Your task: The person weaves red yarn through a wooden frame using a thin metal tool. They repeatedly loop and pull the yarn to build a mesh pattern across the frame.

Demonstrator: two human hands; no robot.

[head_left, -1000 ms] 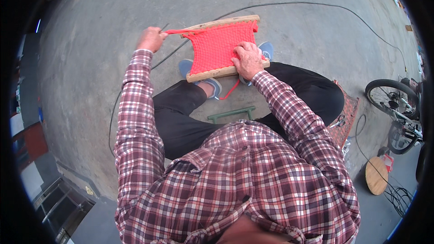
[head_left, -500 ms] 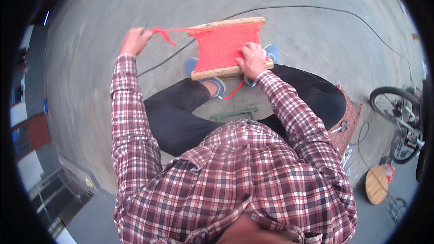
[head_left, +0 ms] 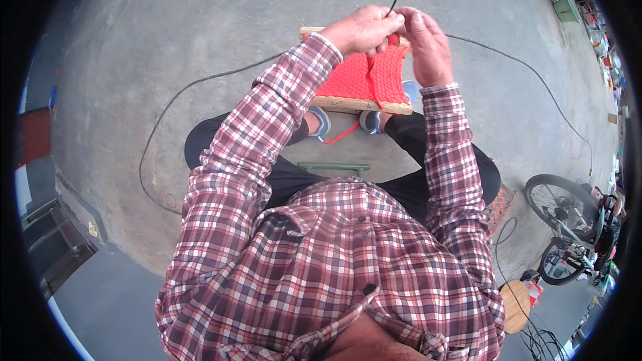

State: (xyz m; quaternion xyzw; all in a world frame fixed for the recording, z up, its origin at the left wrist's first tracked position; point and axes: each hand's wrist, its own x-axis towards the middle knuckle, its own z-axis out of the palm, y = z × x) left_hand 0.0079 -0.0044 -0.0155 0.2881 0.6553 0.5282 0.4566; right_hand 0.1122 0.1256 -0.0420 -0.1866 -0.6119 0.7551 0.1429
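My left hand (head_left: 368, 31) is closed on a thin black rod (head_left: 393, 5), which points upward from between its fingers. My right hand (head_left: 431, 49) meets it with curled fingers; what they hold is hidden. A red strap (head_left: 372, 80) runs from beneath both hands down over the red woven seat (head_left: 341, 79). That weave is stretched between pale wooden bars (head_left: 361, 104) above my shoes (head_left: 318, 123), and the hands hide part of the upper bar. A loose red strap end (head_left: 342, 135) trails below the frame.
A long dark cable (head_left: 160, 119) crosses the concrete floor (head_left: 154, 40). A green metal bar (head_left: 329, 166) lies between my legs. At the right are a bicycle (head_left: 568, 220), a round wooden board (head_left: 513, 307), a patterned mat (head_left: 501, 210), coiled cables (head_left: 542, 341) and assorted clutter along the edge.
My left hand has swung rightward and up from the far left. My right hand has lifted off the weave to join it. A red strap now crosses the seat's right part.
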